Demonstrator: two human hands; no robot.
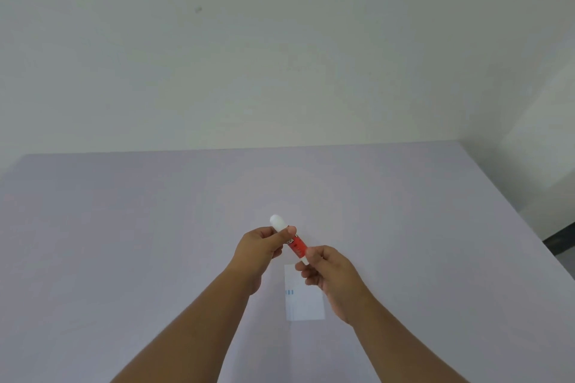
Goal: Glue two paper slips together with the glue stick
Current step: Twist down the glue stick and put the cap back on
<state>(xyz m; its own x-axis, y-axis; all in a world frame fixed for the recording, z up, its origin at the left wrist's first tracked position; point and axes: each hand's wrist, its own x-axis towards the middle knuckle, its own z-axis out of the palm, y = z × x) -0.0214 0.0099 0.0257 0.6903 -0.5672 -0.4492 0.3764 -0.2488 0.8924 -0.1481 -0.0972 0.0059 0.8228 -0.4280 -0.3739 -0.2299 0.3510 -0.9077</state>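
Both hands hold the glue stick (295, 244) in the air above the counter (124, 227), a little in front of the person. The stick lies on a slant, its white cap end pointing up and away to the left, its other end down and toward the right.

The left hand (259, 250) has its grip clenched around the cap end: thumb and fingers pinch the stick where the white cap (278, 222) meets the red barrel, and the rounded tip of the cap sticks out beyond the fingers. The right hand (326, 270) grasps the lower end, fingertips closed on the white base of the tube.

The barrel between the two hands is red with white and black lettering. Only a fragment shows past the left thumb; it looks like the end of the word "STICK", but the rest is covered or too small to read.

On the pale lilac counter, directly below the right hand, lies white paper (303, 301). Its left edge bears small blue marks, too small to read. The right hand overlaps its upper right part, and I cannot tell whether it is one slip or two stacked.

Behind the counter stands a plain white wall (280, 56).
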